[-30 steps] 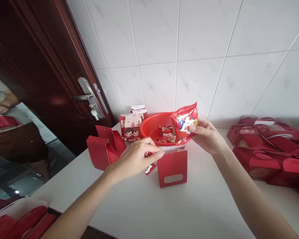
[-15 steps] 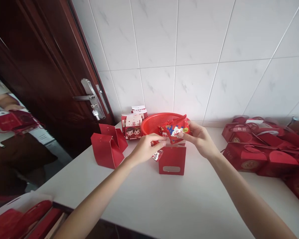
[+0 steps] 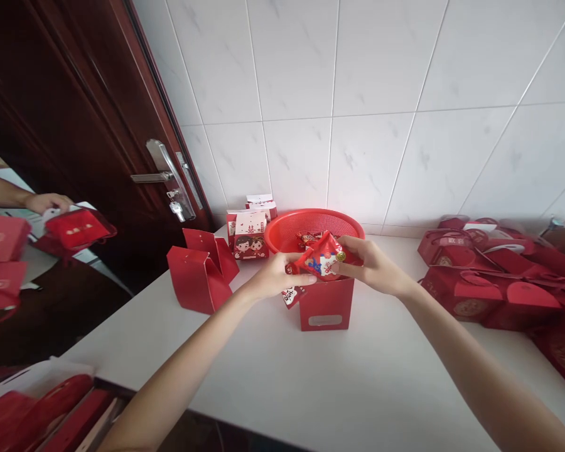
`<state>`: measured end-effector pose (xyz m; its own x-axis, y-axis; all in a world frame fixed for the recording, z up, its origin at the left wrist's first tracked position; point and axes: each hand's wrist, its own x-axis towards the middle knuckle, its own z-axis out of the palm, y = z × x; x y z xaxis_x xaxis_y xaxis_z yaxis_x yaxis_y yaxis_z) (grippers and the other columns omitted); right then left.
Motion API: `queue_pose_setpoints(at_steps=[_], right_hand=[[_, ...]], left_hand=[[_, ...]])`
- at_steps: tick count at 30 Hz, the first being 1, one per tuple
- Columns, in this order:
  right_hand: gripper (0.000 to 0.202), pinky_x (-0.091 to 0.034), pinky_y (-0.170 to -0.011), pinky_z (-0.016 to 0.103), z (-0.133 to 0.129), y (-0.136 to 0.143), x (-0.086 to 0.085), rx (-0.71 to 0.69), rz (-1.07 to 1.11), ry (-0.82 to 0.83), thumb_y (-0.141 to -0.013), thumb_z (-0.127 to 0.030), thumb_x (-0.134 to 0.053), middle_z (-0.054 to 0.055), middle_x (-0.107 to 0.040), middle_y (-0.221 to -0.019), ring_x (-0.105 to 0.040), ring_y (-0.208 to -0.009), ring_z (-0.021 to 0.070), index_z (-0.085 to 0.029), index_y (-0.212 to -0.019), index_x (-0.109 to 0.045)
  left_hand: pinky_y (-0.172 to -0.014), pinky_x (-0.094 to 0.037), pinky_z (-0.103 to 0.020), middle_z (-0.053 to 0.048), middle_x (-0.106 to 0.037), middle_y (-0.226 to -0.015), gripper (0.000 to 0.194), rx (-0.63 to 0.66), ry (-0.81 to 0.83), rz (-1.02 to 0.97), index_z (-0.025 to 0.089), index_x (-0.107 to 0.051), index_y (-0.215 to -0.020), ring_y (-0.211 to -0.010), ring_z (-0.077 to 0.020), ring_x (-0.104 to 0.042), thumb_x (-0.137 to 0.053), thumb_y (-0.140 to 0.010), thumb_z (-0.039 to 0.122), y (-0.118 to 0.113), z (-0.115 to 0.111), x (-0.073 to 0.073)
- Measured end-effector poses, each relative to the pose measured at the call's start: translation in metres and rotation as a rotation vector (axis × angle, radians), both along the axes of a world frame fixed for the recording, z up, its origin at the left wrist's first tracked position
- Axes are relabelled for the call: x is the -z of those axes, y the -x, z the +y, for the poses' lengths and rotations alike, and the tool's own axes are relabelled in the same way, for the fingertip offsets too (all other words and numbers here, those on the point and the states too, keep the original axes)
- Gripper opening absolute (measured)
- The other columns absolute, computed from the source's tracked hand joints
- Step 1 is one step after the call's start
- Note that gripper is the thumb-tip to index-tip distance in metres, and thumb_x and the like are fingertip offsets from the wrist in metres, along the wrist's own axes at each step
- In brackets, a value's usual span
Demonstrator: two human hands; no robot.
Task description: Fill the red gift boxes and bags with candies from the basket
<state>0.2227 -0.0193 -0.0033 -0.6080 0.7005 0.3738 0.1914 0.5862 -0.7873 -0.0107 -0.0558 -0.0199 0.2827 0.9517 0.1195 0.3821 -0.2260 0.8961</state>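
Note:
My right hand point(image 3: 379, 269) is closed on a red snack packet point(image 3: 327, 258) with blue and white print, tilted above a red paper gift box point(image 3: 324, 307). My left hand point(image 3: 277, 276) is closed, and its thumb and fingers meet the snack packet's left end. A small dark red and white packet point(image 3: 290, 296) sticks out below the left fingers, beside the box. The box stands upright, its top mostly hidden by the hands and snack. Just behind is a red plastic basket point(image 3: 282, 229) with small wrapped sweets point(image 3: 307, 238) inside.
Another red paper box point(image 3: 195, 279) stands open at left. Printed boxes point(image 3: 251, 235) lean near the wall. Several red gift boxes point(image 3: 471, 295) crowd the right side. At far left, a person's hand point(image 3: 49, 202) holds a red bag point(image 3: 78, 227) by the door point(image 3: 85, 94).
The snack packet has come down and left, nearer the box, and my left hand now meets its end. At far left, the other person's hand and red bag have shifted right.

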Motion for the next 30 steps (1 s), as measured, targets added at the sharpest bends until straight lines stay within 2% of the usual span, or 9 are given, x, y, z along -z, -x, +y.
queue_pose_setpoints(at_steps=[3, 6, 8, 12, 18, 22, 25, 27, 30], right_hand=[[0.016, -0.034, -0.059, 0.027, 0.004, -0.004, -0.006, -0.020, -0.079, 0.003, -0.085, -0.031, -0.066, -0.002, -0.051, -0.078, -0.043, -0.066, 0.0118, -0.019, -0.087, -0.056], [0.014, -0.036, -0.060, 0.027, 0.004, -0.007, -0.015, -0.076, -0.197, 0.000, -0.086, -0.030, -0.062, -0.001, -0.055, -0.081, -0.046, -0.069, 0.0133, -0.019, -0.093, -0.057], [0.012, -0.036, -0.060, 0.027, 0.002, -0.007, -0.021, -0.082, -0.282, -0.016, -0.086, -0.028, -0.060, 0.000, -0.057, -0.081, -0.047, -0.069, 0.0135, -0.019, -0.092, -0.057], [0.009, -0.033, -0.055, 0.025, -0.004, -0.006, -0.027, -0.072, -0.385, -0.080, -0.084, -0.025, -0.059, -0.002, -0.054, -0.074, -0.044, -0.062, 0.0122, -0.021, -0.085, -0.051], [0.006, -0.028, -0.051, 0.027, -0.017, -0.005, -0.028, 0.020, -0.506, -0.178, -0.087, -0.021, -0.054, -0.003, -0.052, -0.064, -0.040, -0.051, 0.0121, -0.023, -0.093, -0.054], [0.008, -0.026, -0.051, 0.029, -0.022, 0.000, -0.028, 0.054, -0.569, -0.257, -0.086, -0.016, -0.055, -0.002, -0.052, -0.060, -0.040, -0.049, 0.0124, -0.023, -0.083, -0.053], [0.011, -0.024, -0.051, 0.030, -0.020, 0.003, -0.027, 0.019, -0.591, -0.276, -0.087, -0.018, -0.056, -0.002, -0.051, -0.058, -0.038, -0.049, 0.0126, -0.023, -0.077, -0.053], [0.008, -0.027, -0.052, 0.030, -0.017, 0.004, -0.025, -0.040, -0.574, -0.240, -0.089, -0.020, -0.055, -0.001, -0.056, -0.062, -0.042, -0.052, 0.0138, -0.023, -0.085, -0.061], [0.017, -0.035, -0.057, 0.030, -0.014, 0.004, -0.019, -0.116, -0.484, -0.177, -0.092, -0.025, -0.054, 0.001, -0.063, -0.071, -0.050, -0.060, 0.0160, -0.025, -0.100, -0.069]], left_hand=[[-0.077, -0.053, -0.029, -0.003, -0.077, -0.092, 0.034, 0.037, 0.005, 0.014, 0.020, -0.078, -0.108, -0.084, -0.0203, -0.069, -0.076, -0.081, 0.039, 0.005, 0.003, 0.005], [-0.087, -0.053, -0.031, -0.005, -0.077, -0.112, 0.041, 0.087, 0.052, -0.065, 0.020, -0.075, -0.118, -0.104, -0.0249, -0.069, -0.077, -0.079, 0.035, 0.007, 0.005, 0.006], [-0.088, -0.053, -0.031, -0.005, -0.075, -0.118, 0.046, 0.082, 0.064, -0.084, 0.021, -0.073, -0.123, -0.109, -0.0256, -0.067, -0.076, -0.077, 0.028, 0.007, 0.005, 0.005], [-0.075, -0.052, -0.027, -0.004, -0.077, -0.109, 0.053, 0.078, 0.073, -0.057, 0.022, -0.070, -0.129, -0.090, -0.0206, -0.068, -0.070, -0.077, 0.019, 0.007, 0.004, 0.004], [-0.060, -0.041, -0.024, 0.001, -0.069, -0.070, 0.054, 0.058, 0.060, 0.007, 0.023, -0.068, -0.134, -0.063, -0.0144, -0.056, -0.065, -0.080, 0.022, 0.011, 0.003, 0.006], [-0.061, -0.042, -0.025, 0.001, -0.068, -0.069, 0.050, 0.044, 0.077, 0.017, 0.024, -0.070, -0.131, -0.064, -0.0155, -0.057, -0.067, -0.081, 0.026, 0.011, 0.004, 0.006], [-0.061, -0.042, -0.024, 0.000, -0.070, -0.072, 0.049, 0.029, 0.095, -0.008, 0.023, -0.071, -0.129, -0.066, -0.0150, -0.058, -0.068, -0.080, 0.024, 0.010, 0.002, 0.004], [-0.057, -0.040, -0.023, 0.001, -0.067, -0.068, 0.051, 0.021, 0.114, -0.008, 0.023, -0.070, -0.131, -0.062, -0.0135, -0.056, -0.067, -0.079, 0.022, 0.010, 0.001, 0.002], [-0.055, -0.039, -0.023, 0.002, -0.066, -0.068, 0.053, 0.029, 0.125, 0.024, 0.023, -0.069, -0.132, -0.059, -0.0122, -0.053, -0.066, -0.079, 0.021, 0.010, 0.001, -0.001]])
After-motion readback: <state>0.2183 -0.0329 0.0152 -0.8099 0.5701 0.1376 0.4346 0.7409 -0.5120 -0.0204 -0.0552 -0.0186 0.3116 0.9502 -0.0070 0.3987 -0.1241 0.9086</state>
